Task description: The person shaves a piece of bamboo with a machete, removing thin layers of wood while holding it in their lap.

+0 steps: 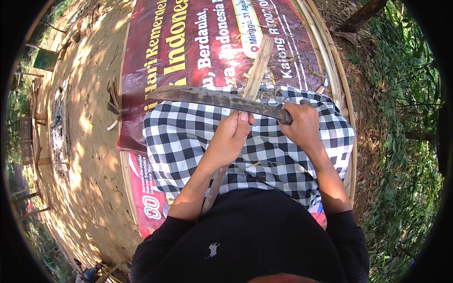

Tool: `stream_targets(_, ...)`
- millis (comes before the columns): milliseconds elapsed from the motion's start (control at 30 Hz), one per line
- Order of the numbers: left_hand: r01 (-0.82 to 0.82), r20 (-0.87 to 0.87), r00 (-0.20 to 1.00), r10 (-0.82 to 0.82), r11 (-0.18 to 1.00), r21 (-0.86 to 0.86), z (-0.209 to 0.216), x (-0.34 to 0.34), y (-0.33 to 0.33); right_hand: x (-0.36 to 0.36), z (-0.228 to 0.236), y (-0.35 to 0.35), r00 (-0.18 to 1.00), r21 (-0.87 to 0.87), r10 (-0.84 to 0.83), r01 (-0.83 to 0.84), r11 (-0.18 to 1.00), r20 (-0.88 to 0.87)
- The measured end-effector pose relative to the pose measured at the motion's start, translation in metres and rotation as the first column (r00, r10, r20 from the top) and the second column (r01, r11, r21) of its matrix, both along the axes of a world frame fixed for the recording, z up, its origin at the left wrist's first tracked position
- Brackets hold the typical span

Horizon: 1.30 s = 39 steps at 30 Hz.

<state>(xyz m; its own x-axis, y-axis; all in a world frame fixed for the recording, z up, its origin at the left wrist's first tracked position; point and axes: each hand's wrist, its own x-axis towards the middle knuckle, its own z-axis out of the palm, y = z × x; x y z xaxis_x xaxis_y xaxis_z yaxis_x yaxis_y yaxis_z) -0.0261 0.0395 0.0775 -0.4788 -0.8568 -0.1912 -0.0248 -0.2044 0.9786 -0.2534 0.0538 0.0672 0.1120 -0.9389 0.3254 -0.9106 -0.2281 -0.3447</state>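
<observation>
My right hand (pixel 303 123) is closed around the dark handle of a machete (pixel 207 98). Its long, worn blade points left, over the checked cloth on my lap. My left hand (pixel 232 134) grips a long wooden strip (pixel 258 68), thumb on top, just below the blade. The strip slants from beside my left forearm up past the blade, pale at its far end and browner near my body. The blade lies across it just beyond my left fingers; whether the edge bites into the wood cannot be made out.
A black-and-white checked cloth (pixel 184 122) covers my lap. Under it a red printed banner (pixel 155 61) lies over a bamboo platform (pixel 337 61) with wood shavings on it. Bare earth (pixel 89 155) lies to the left, green plants (pixel 406 188) to the right.
</observation>
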Motion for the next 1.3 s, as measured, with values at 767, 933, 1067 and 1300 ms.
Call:
stream_targets(767,-0.053,0.069,0.996,0.055,0.998,-0.035,-0.015,-0.001,0.008,-0.025,-0.021,-0.024,0.997,-0.017,0.058,-0.059,0.998,-0.043)
stream_targets(933,-0.092,0.124,0.988,0.094,0.996,-0.024,-0.019,0.001,-0.001,-0.015,-0.012,-0.019,0.992,0.029,-0.023,0.027,0.999,-0.126)
stream_targets(1067,-0.093,0.068,0.993,0.1,0.99,-0.106,-0.018,0.004,0.011,-0.05,-0.023,-0.037,0.995,-0.137,-0.007,-0.006,0.991,-0.098)
stream_targets(1300,-0.042,0.015,0.999,0.041,0.997,0.067,-0.012,0.011,0.003,-0.068,-0.011,-0.037,0.835,0.125,-0.55,0.546,0.828,-0.005)
